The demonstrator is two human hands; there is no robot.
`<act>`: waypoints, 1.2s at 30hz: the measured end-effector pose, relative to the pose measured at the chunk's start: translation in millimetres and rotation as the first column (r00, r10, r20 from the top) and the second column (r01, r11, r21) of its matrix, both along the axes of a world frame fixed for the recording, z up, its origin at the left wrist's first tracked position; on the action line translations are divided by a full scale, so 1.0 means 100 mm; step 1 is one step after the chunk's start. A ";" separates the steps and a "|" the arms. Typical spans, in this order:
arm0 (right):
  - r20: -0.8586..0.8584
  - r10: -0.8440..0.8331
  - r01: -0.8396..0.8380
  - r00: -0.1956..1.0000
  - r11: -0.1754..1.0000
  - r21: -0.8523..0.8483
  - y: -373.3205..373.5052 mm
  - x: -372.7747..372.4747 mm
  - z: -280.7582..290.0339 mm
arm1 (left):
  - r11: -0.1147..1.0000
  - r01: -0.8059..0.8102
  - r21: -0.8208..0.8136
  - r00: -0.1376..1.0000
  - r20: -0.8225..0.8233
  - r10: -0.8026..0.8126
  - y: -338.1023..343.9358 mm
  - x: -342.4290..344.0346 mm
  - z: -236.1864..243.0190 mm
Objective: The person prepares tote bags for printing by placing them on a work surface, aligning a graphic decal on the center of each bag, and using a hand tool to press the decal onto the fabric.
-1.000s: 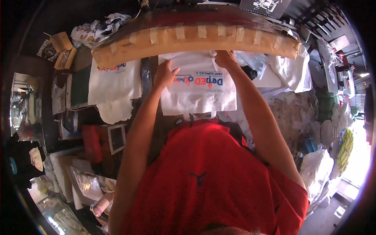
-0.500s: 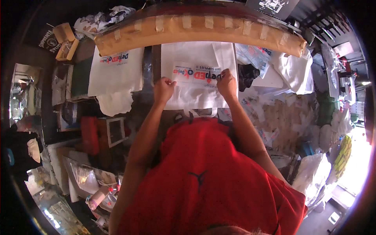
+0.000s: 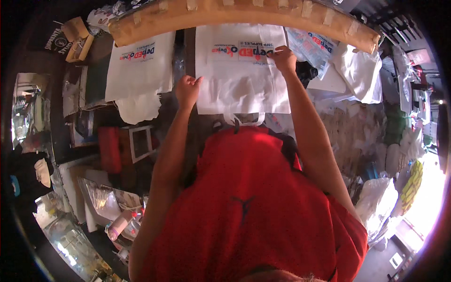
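A white fabric bag lies under my hands, a blue and red printed panel across its upper half and its handles hanging toward me. My left hand is just beside the bag's left edge, fingers curled; whether they hold anything is unclear. My right hand is at the right end of the printed panel, fingers bent together; what they grip, if anything, is too small to make out. A similar printed white bag lies to the left.
A long tan beam with tape strips spans the far side. Plastic sheets and white cloth lie right. A yellow box sits back left. Clutter, including a red box and white frame, fills the lower left.
The view has shifted, so the bench sits higher in frame. Since half a second ago my left hand has moved left to the bag's edge, my right hand farther away and rightward along the panel.
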State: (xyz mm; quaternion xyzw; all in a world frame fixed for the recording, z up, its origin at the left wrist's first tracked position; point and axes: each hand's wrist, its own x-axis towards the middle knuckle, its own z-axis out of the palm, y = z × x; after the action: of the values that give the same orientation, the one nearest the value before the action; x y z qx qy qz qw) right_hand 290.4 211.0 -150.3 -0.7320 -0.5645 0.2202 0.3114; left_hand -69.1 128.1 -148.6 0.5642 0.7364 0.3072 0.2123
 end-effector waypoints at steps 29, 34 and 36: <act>-0.112 -0.104 0.115 0.988 0.988 0.106 -0.05 -0.11 -0.04 | 0.791 0.583 0.183 0.783 -0.385 -0.488 -0.21 1.34 -0.05; -0.098 -0.054 0.060 0.994 0.996 0.066 -0.09 -0.11 -0.01 | 0.811 0.549 0.204 0.808 -0.377 -0.452 -0.23 1.35 0.05; -0.168 -0.084 0.098 0.982 0.992 0.076 -0.07 -0.10 0.01 | 0.813 0.559 0.164 0.789 -0.406 -0.461 -0.19 1.38 0.05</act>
State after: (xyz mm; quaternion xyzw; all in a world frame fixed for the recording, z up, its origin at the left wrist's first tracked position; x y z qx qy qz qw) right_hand 280.8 203.5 -149.5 -0.7228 -0.5115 0.2413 0.3973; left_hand 68.9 108.6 -143.9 0.8123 0.5297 0.2324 0.0742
